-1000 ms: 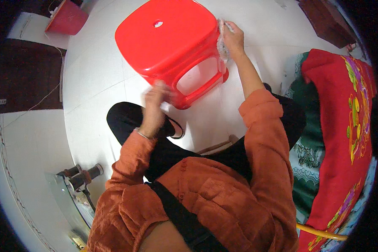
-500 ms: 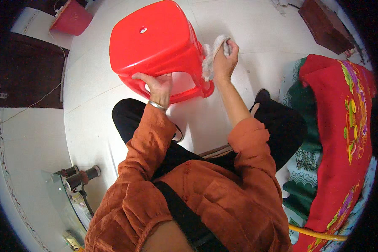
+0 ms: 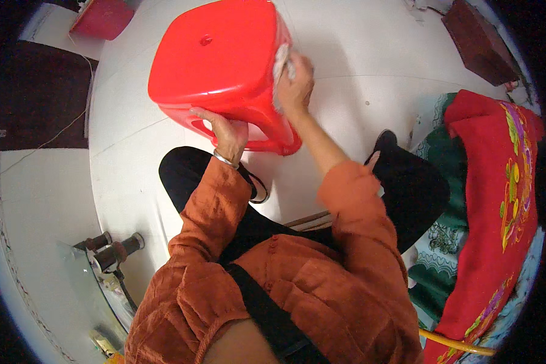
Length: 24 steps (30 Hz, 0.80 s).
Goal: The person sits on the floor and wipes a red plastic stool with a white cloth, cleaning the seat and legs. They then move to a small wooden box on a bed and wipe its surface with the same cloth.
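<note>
Ahead: the red plastic stool (image 3: 224, 67) fills the middle of the reach, tilted; both hands are against it, left hand (image 3: 227, 130) at its lower rim, right hand (image 3: 295, 82) with a white cloth (image 3: 281, 60) on its side
Right of stool: bare white floor (image 3: 370, 67); open passage up to the dark wooden box (image 3: 480, 39)
Far right: red patterned blanket (image 3: 497, 200) walls off that side
Left: bare floor, then a dark mat (image 3: 27, 97); a pink tub (image 3: 103, 17) stands at the top
Lower left: metal fittings (image 3: 112, 252) crowd the corner
Near: the person's own knees block the low reach

1. Setting: room in a home, likely a bedroom.
2. Evidence, 3 o'clock: bed (image 3: 515, 200) with red embroidered cover over green patterned cloth.
3. White tiled floor (image 3: 358, 73) across the centre.
4. 1 o'clock: brown wooden box (image 3: 479, 42). 11 o'clock: pink bin (image 3: 103, 17).
</note>
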Available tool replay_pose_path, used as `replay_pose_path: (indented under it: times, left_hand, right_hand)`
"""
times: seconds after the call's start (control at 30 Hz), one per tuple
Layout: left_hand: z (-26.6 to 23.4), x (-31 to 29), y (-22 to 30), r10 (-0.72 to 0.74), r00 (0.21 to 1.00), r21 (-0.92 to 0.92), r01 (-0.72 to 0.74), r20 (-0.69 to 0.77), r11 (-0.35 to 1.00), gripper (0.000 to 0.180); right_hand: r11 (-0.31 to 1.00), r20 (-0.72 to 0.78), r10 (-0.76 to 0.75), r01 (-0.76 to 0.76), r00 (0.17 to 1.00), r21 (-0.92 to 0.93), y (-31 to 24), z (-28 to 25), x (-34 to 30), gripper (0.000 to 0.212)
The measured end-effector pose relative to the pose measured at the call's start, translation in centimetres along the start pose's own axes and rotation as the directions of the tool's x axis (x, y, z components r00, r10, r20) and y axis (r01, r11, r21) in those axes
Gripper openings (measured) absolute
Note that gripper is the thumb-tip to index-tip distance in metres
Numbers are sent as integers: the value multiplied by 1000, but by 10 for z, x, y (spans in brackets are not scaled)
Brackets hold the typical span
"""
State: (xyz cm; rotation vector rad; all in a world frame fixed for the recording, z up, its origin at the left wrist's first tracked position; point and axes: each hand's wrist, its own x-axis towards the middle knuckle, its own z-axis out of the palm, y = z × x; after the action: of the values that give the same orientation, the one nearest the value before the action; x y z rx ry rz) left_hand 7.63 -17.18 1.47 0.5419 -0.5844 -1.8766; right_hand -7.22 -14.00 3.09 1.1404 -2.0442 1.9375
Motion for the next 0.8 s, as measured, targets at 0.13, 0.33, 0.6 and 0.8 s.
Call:
replay_pose_path:
  times: [0.13, 0.33, 0.6, 0.8]
  left_hand:
    - [7, -15, 12, -126, 992, 47, 125, 12, 991, 100]
    - [13, 0, 6, -1, 1000, 111, 3, -18, 994, 99]
    - [17, -2, 20, -140, 990, 110, 138, 10, 984, 98]
    - [22, -12, 17, -207, 978, 225, 201, 3, 953, 104]
  right_hand:
    - [986, -73, 168, -166, 983, 26, 38, 13, 64, 30]
    - [994, -100, 64, -72, 993, -81, 9, 4, 12, 29]
    - [993, -93, 120, -118, 988, 20, 13, -3, 1, 29]
    - [853, 8, 490, -481, 872, 205, 65, -14, 106, 30]
